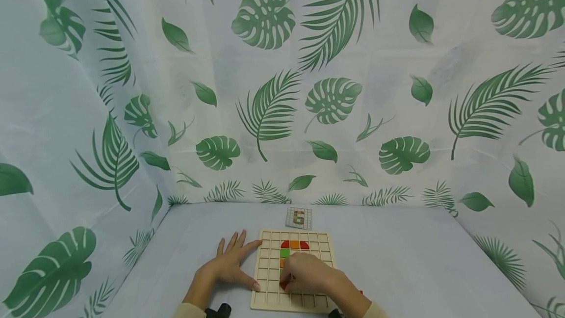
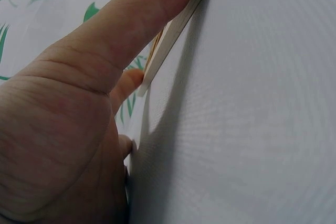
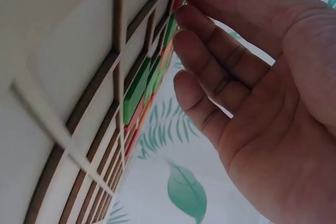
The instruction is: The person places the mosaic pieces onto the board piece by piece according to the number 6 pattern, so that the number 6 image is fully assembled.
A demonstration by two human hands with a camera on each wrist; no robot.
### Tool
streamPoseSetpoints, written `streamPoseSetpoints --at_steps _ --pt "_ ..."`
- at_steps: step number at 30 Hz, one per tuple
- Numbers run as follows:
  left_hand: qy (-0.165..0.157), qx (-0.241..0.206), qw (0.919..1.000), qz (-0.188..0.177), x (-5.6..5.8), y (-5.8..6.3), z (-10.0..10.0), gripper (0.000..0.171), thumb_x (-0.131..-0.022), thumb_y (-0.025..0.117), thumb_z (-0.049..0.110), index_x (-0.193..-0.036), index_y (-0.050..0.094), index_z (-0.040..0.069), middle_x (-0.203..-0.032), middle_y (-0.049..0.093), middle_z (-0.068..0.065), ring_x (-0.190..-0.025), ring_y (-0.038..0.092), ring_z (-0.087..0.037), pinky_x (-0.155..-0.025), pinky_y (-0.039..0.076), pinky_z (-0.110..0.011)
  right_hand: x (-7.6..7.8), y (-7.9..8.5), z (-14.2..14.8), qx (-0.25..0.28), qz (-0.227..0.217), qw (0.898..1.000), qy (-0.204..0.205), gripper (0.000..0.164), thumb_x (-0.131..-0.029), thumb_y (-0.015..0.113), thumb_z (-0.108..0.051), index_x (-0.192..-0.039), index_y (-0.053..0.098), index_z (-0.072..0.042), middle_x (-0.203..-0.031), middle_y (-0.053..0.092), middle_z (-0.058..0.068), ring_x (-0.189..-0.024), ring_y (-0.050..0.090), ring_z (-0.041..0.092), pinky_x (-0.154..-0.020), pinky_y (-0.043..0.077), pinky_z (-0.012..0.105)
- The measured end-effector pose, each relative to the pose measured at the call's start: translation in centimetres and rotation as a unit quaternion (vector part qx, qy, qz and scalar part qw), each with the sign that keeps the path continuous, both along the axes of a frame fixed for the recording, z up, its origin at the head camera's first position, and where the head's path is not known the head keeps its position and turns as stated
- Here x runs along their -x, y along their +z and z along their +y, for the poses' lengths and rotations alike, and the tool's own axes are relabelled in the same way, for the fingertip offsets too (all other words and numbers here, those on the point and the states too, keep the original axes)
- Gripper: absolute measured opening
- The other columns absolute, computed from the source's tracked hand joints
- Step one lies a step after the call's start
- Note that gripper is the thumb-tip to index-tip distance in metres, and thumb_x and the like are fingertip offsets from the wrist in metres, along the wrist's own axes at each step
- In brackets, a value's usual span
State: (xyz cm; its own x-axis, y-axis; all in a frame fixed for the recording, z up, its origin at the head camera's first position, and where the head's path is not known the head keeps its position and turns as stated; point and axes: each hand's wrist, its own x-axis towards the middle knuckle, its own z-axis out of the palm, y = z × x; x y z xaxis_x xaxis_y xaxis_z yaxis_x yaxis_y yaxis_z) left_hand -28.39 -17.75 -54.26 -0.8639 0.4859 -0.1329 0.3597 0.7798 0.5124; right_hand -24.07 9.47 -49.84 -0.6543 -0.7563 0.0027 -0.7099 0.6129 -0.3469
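Observation:
A wooden grid board point(image 1: 265, 301) lies on the table. My left hand point(image 1: 227, 265) is spread beside it, thumb and index fingertips touching its left edge; the left wrist view shows the thumb point(image 2: 142, 11) against the board's side point(image 2: 170, 40). Over the lower middle of the grid, my right hand point(image 1: 311, 275) has curled fingers and pinches a red tile point(image 1: 284, 285) at a cell. Those fingertips partly cover the tile in the right wrist view. Above the hand sit rounded red tiles point(image 1: 304, 245), an orange tile point(image 1: 294, 244) and a green tile point(image 1: 284, 252). My right hand hides other cells.
Behind the board lies a small card point(image 1: 298, 218) printed with a grid and a coloured shape. A bit of red point(image 1: 361, 292) shows by the right forearm. White cloth with green leaves point(image 1: 331, 151) hangs behind and beside the pale table point(image 1: 397, 249).

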Motion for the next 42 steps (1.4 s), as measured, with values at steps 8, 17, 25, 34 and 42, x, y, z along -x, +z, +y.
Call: streamPoseSetpoints --at_steps 8,17,25,34,42 --pt "0.001 0.003 1.0000 0.001 0.0 0.0 0.0 0.119 -0.062 0.088 0.072 -0.162 0.036 0.034 -0.173 0.008 -0.026 -0.160 0.001 -0.051 -0.119 -0.004 -0.079 0.3 1.0 1.4 0.040 -0.010 0.999 -0.018 0.017 -0.085 0.084 -0.014 -0.102 0.083 -0.019 -0.099 0.076 -0.014 -0.087 0.065 0.000 -0.078 0.055 0.019" --pt "0.003 0.004 1.0000 -0.001 -0.1 0.1 0.2 0.119 -0.061 0.089 0.072 -0.161 0.037 0.033 -0.173 0.008 -0.026 -0.160 0.001 -0.051 -0.120 -0.004 -0.079 0.6 1.3 3.9 0.050 0.005 0.997 -0.064 0.030 -0.091 0.082 -0.026 -0.120 0.078 -0.017 -0.118 0.074 -0.007 -0.104 0.071 0.013 -0.087 0.060 0.033" --pt "0.009 0.001 0.9999 -0.008 -0.2 0.2 0.3 0.120 -0.061 0.089 0.071 -0.161 0.037 0.034 -0.174 0.007 -0.025 -0.160 0.000 -0.050 -0.120 -0.006 -0.078 1.0 1.2 6.7 0.075 -0.021 0.994 -0.079 0.033 -0.093 0.079 -0.022 -0.125 0.075 -0.013 -0.117 0.073 -0.003 -0.101 0.069 0.012 -0.081 0.058 0.028" --pt "0.016 0.007 0.9998 -0.006 0.0 0.1 0.3 0.120 -0.060 0.089 0.072 -0.161 0.037 0.034 -0.174 0.008 -0.024 -0.160 0.001 -0.049 -0.120 -0.006 -0.078 1.3 1.1 9.0 0.074 -0.034 0.989 -0.119 0.034 -0.093 0.080 -0.026 -0.124 0.076 -0.012 -0.115 0.074 -0.003 -0.099 0.068 0.014 -0.082 0.059 0.032" --pt "0.009 -0.005 0.9999 -0.008 -0.3 0.5 0.3 0.120 -0.060 0.090 0.071 -0.161 0.038 0.032 -0.173 0.007 -0.025 -0.160 0.000 -0.050 -0.120 -0.006 -0.078 1.0 1.0 11.0 0.079 -0.048 0.986 -0.140 0.032 -0.092 0.080 -0.023 -0.121 0.076 -0.012 -0.114 0.074 0.000 -0.098 0.067 0.018 -0.080 0.059 0.036"
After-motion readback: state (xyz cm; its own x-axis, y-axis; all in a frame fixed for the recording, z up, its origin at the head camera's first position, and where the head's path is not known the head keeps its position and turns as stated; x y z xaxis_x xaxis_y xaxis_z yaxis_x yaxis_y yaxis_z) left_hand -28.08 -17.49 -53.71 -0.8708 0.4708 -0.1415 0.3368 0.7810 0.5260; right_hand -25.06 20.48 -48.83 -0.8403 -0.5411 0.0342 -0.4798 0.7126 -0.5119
